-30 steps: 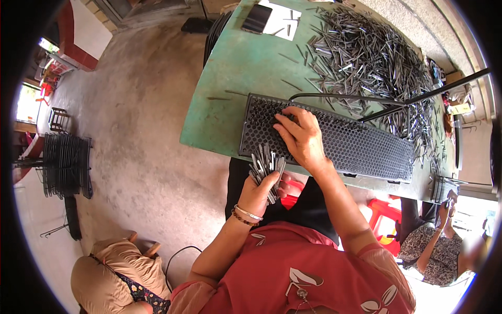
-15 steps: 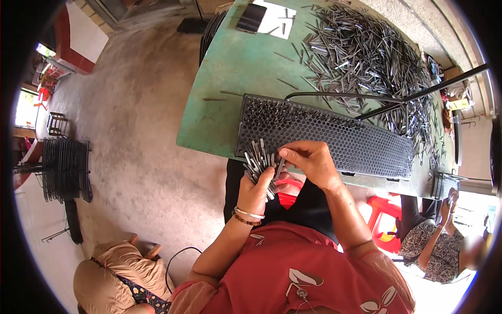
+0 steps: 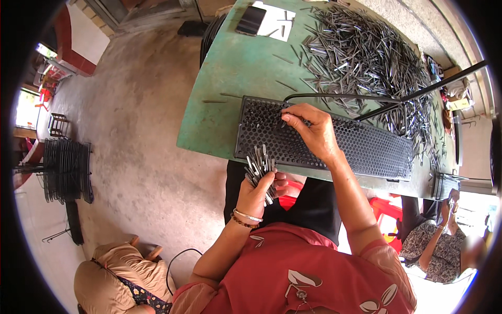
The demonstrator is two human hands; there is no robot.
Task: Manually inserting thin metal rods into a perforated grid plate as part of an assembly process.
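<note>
A bunch of thin metal strips (image 3: 260, 165) is gripped in my left hand (image 3: 257, 189), just off the table's near edge. The strips fan upward out of the fist. My right hand (image 3: 314, 131) is over a long black perforated tray (image 3: 350, 149), thumb and forefinger pinched on a small dark metal strip (image 3: 284, 123) at the holes. Many strip ends stand in the holes along the tray's far left part; the right part shows bare holes. A large loose pile of metal strips (image 3: 366, 57) covers the table behind the tray.
The green table (image 3: 214, 120) also bears a phone (image 3: 251, 20) and a white sheet (image 3: 277, 21) at the far left. A black metal bar (image 3: 444, 83) slants over the tray. Another person (image 3: 434, 246) sits at the right, and one in brown clothing (image 3: 115, 272) is at lower left.
My right hand has moved up and away from the bunch in my left hand to the tray, carrying a strip. My left hand still holds the bunch, slightly lower.
</note>
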